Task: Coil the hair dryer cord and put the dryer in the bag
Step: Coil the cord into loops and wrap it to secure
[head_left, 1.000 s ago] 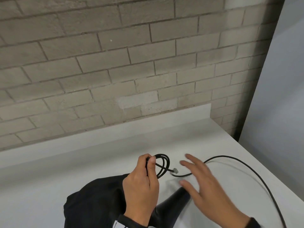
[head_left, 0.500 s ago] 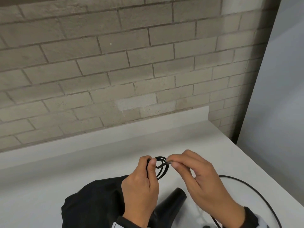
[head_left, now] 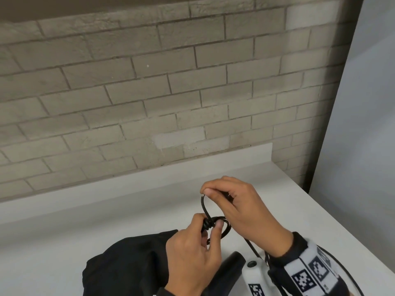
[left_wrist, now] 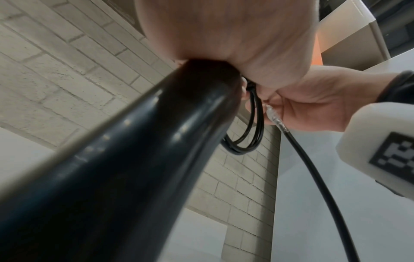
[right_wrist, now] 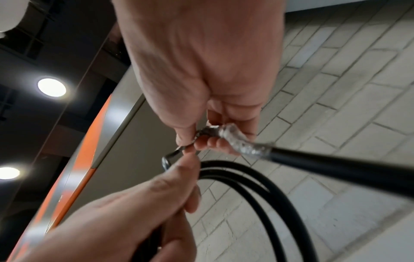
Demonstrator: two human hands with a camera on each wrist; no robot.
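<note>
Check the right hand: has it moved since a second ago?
Yes. The right hand has swung left from open over the counter and now pinches the cord beside the left hand, nearer the brick wall.

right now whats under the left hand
Under the left hand lie the black bag and the black hair dryer on the white counter. Their parts beneath the hand are hidden.
</note>
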